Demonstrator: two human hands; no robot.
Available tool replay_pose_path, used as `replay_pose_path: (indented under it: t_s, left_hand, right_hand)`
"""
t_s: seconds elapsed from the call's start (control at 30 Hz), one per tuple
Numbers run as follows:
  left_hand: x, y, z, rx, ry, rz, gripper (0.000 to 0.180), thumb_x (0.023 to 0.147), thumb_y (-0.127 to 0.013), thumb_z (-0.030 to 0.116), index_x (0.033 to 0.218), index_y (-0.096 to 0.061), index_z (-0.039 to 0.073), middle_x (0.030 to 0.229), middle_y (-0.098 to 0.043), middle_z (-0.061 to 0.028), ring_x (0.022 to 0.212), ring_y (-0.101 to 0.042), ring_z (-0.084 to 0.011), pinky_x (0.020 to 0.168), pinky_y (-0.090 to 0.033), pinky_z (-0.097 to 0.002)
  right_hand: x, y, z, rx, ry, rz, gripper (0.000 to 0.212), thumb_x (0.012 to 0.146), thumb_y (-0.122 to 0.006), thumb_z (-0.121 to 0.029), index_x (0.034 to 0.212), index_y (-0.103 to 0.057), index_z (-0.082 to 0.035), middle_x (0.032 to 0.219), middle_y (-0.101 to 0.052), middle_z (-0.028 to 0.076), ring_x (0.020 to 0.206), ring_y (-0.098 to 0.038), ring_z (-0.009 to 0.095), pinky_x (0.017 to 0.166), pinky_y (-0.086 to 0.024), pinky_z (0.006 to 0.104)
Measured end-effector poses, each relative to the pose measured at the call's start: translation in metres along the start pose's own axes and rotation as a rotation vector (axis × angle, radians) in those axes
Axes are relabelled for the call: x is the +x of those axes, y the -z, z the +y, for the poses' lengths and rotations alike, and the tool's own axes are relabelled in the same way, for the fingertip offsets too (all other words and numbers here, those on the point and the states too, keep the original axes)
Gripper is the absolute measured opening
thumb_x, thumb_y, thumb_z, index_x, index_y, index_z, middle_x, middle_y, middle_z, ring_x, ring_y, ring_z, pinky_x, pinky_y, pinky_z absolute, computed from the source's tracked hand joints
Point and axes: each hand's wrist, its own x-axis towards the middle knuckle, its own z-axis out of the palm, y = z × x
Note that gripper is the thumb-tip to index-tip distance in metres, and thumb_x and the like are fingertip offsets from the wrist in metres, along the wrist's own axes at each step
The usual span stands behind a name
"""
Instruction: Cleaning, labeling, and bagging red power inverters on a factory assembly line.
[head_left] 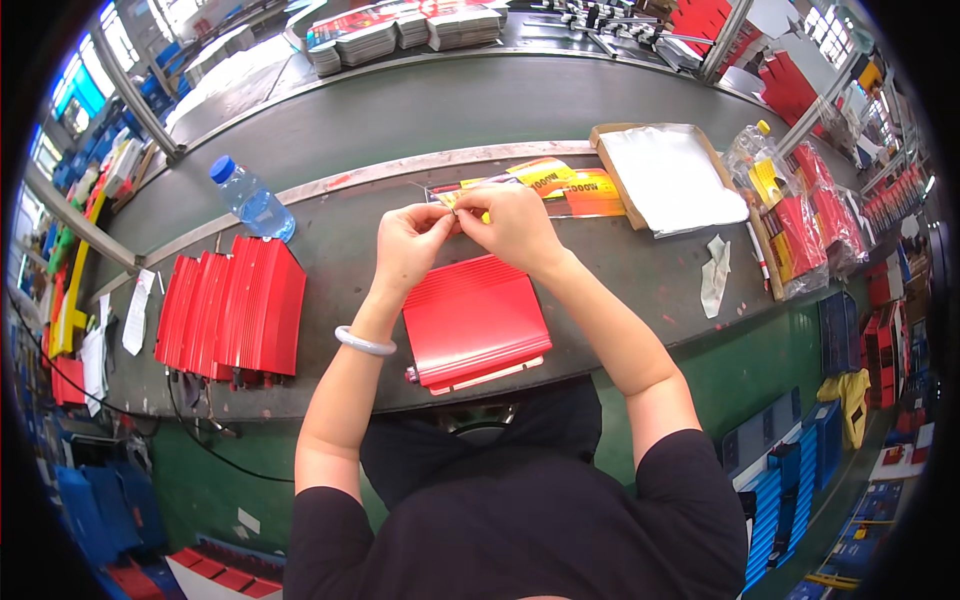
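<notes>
Both my hands meet above the far edge of a red ribbed metal housing (478, 325), which lies flat on the bench in front of me. My left hand (408, 245) is closed in a pinch, its fingertips close against those of my right hand (512, 225), also pinching. Between them shows a bit of a small yellow sticker (448, 198), mostly hidden by the fingers. Just beyond my hands lie flat yellow, orange and black printed sticker sheets (555, 180). A pale bracelet sits on my left wrist.
Several red housings (230, 310) stand in a row at left, near a blue-capped water bottle (252, 198). To the right are a cardboard tray with white sheets (670, 175), a torn paper strip (714, 277) and bagged red parts (805, 220). A conveyor belt (400, 110) runs beyond the bench.
</notes>
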Motion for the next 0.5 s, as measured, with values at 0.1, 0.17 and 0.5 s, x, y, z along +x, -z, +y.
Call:
replay_pose_path:
  t_s: [0.1,0.17,0.5]
  left_hand:
    - [0.002,0.0,-0.003,-0.088,0.014,-0.014,0.013,0.085,-0.061,0.002,0.09,-0.067,-0.007,0.08,-0.069,-0.0093,0.074,-0.065,-0.0121,0.071,-0.051,-0.0231]
    - [0.003,0.002,-0.006,-0.151,0.049,-0.016,0.013,0.085,-0.059,0.002,0.09,-0.067,-0.007,0.08,-0.069,-0.009,0.075,-0.065,-0.012,0.072,-0.051,-0.0231]
    - [0.017,0.031,-0.02,-0.088,0.188,0.069,0.014,0.08,-0.062,0.01,0.082,-0.066,-0.003,0.073,-0.065,-0.0071,0.066,-0.059,-0.0119,0.065,-0.048,-0.0245]
  right_hand:
    - [-0.003,-0.009,0.009,0.191,-0.128,-0.002,0.013,0.08,-0.064,-0.01,0.086,-0.069,0.0,0.07,-0.067,0.011,0.067,-0.066,0.019,0.061,-0.05,0.0283]
    - [-0.003,-0.013,0.012,0.361,-0.224,-0.027,0.013,0.082,-0.063,-0.01,0.087,-0.068,0.001,0.07,-0.067,0.009,0.067,-0.066,0.016,0.059,-0.049,0.0271]
    - [0.02,-0.022,0.069,1.08,-0.715,0.174,0.017,0.091,-0.053,-0.014,0.101,-0.057,0.0,0.099,-0.063,0.008,0.088,-0.06,0.017,0.079,-0.049,0.0299]
